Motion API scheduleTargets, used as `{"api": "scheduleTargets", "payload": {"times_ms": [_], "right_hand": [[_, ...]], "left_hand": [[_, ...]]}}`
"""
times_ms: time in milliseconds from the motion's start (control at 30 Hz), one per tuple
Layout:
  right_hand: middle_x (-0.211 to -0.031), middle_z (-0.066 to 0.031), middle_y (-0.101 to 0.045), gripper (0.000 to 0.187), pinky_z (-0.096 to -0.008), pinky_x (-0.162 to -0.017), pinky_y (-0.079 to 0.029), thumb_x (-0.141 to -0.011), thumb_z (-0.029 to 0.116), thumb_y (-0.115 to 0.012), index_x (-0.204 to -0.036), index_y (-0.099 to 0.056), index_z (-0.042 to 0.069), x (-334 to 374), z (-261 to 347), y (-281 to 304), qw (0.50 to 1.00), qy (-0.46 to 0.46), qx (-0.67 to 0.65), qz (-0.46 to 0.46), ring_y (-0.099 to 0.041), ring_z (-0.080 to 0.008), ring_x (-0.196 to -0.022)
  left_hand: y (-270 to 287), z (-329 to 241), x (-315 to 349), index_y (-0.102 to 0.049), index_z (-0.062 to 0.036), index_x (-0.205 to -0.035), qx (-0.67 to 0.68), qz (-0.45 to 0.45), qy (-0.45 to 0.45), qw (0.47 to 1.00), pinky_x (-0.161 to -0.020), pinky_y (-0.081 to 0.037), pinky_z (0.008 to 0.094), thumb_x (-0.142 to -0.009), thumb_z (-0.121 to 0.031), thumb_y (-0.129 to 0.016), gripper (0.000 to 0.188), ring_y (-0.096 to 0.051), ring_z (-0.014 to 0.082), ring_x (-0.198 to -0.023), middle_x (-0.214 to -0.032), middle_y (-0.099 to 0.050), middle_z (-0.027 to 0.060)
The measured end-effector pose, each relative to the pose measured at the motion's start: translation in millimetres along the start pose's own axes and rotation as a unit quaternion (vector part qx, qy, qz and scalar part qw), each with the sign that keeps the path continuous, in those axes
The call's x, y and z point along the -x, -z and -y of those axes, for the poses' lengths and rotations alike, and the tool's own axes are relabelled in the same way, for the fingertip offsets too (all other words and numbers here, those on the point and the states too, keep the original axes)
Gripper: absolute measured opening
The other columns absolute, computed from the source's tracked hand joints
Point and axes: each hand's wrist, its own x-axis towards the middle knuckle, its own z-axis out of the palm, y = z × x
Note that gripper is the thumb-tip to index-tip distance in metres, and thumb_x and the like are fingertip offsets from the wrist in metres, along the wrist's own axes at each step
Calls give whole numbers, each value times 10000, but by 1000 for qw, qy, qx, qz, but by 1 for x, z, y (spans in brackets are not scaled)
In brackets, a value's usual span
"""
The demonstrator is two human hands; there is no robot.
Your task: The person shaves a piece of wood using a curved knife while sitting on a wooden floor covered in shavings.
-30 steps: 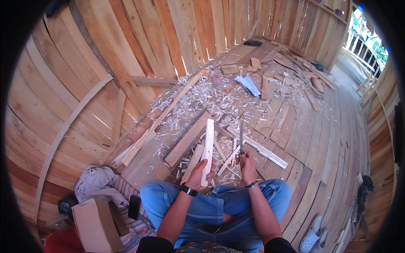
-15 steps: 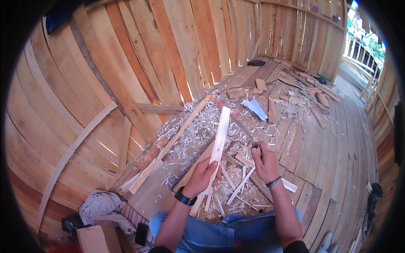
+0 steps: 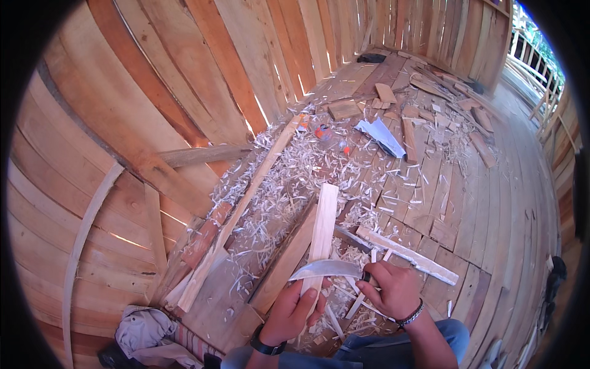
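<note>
A pale wooden strip [image 3: 324, 218] points up and away from me, its lower end gripped by my left hand [image 3: 294, 312], which wears a dark watch. My right hand [image 3: 393, 290], with a bracelet at its wrist, is closed round the black handle of a curved knife [image 3: 324, 269]. The knife's blade lies across the strip just above my left fingers, its tip reaching past the strip's left edge. Below my hands, thin cut sticks [image 3: 356, 304] and shavings lie between my knees.
Curled shavings [image 3: 270, 203] cover the plank floor ahead. A long board [image 3: 246, 209] lies at the left by the plank wall. A squared batten [image 3: 409, 255] rests right of the strip. Farther off are a bluish sheet [image 3: 381, 136], a plastic bottle [image 3: 324, 132] and wood offcuts [image 3: 344, 109].
My right hand has brought the knife down and left, from beside the strip to across it. The strip and left hand sit lower in view; the view itself has shifted.
</note>
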Motion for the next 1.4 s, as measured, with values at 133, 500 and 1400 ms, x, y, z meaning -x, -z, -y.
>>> {"api": "scheduleTargets", "payload": {"times_ms": [133,500,1400], "right_hand": [[-713,-76,-618,265,-380,-503,-477,-843,316,-697,-920,-611,78,-3,-11,-1,994,-91,-15,-52,-626,-271,-582],[-703,-72,-604,242,-366,-470,-467,-828,286,-716,-906,-618,79,1,-1,2,995,-68,-22,-72,-614,-250,-552],[-752,-10,-497,675,-305,-510,-462,-699,194,-653,-1359,-542,278,4,32,-3,989,89,95,70,-555,-150,-610]], "left_hand": [[3,-2,6,-527,-10,-1227,-1,15,28,999,-490,-375,205,-1027,-164,-375,295,-454,47,-515,-710,-542,14],[-6,5,7,-534,-20,-1227,-5,24,31,999,-481,-368,201,-1018,-166,-405,286,-433,32,-505,-685,-529,-3],[-2,34,5,-404,6,-1273,117,40,-32,992,-697,-450,293,-1031,-174,-358,305,-516,130,-818,-944,-524,62]]}}
